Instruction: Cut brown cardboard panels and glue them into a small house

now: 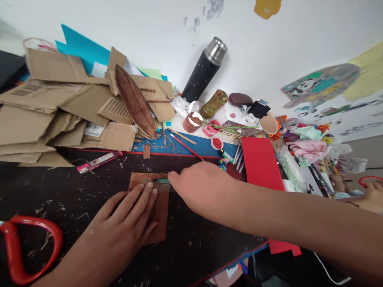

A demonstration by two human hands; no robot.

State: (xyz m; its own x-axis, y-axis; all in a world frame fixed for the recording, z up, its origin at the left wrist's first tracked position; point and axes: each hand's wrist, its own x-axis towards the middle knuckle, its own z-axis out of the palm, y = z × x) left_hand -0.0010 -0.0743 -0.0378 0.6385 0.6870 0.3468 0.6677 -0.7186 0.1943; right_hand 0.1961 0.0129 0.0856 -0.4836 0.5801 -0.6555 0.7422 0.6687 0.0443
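My left hand (125, 223) lies flat with fingers stretched over a brown-painted piece of cardboard (160, 223) on the dark table. Its fingertips press near the card's upper edge, on a clear ruler-like strip (166, 187). My right hand (202, 187) is closed around a slim green tool (163, 181) that looks like a pen or craft knife. The tool's dark tip points left, close to my left fingertips and along the strip. Most of the tool is hidden in my fist.
Red-handled scissors (56, 239) lie at the left. Stacked cardboard (26, 127), a brown boat shape (134, 101), a black flask (200, 75) and a paint jar (191, 123) stand behind. Red card (260, 159) lies under my right forearm. Another person's hand (372, 195) shows at the right edge.
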